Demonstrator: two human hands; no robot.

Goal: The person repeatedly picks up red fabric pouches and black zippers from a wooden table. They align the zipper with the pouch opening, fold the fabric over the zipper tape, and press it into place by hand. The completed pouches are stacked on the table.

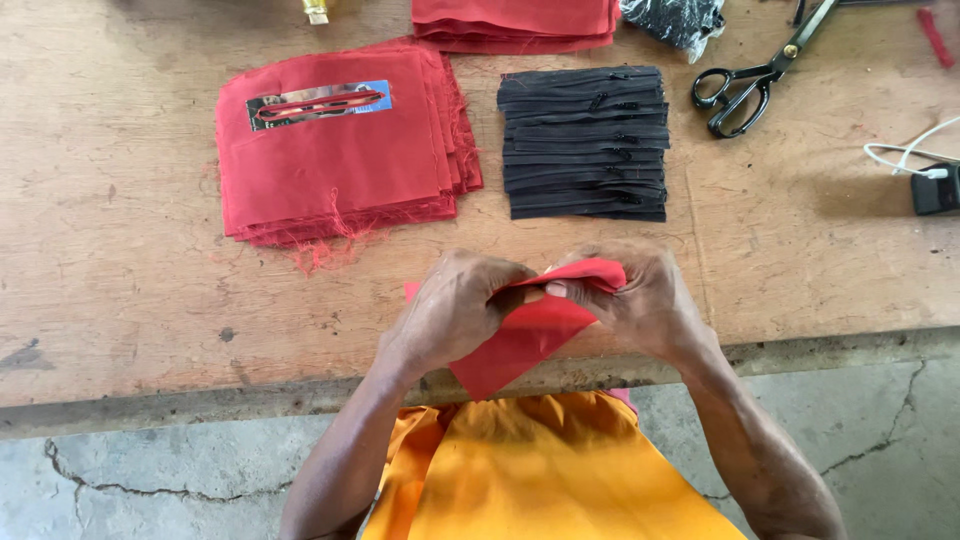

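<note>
Both my hands grip one red fabric piece (pixel 525 335) at the near edge of the wooden table (pixel 120 300). My left hand (pixel 455 305) pinches its upper edge from the left. From the right, my right hand (pixel 640 295) holds the same folded edge, fingertips almost touching the left hand's. The cloth hangs down towards my orange garment. Behind my hands lies a stack of red fabric pieces (pixel 340 160) with a shiny metal template (pixel 318 103) on top, and beside it a pile of black zippers (pixel 585 142).
Black scissors (pixel 750 85) lie at the back right. A second red fabric stack (pixel 515 22) and a black bundle (pixel 675 20) sit at the far edge. A white cable with a black plug (pixel 935 185) is at the right. Cracked concrete floor shows below.
</note>
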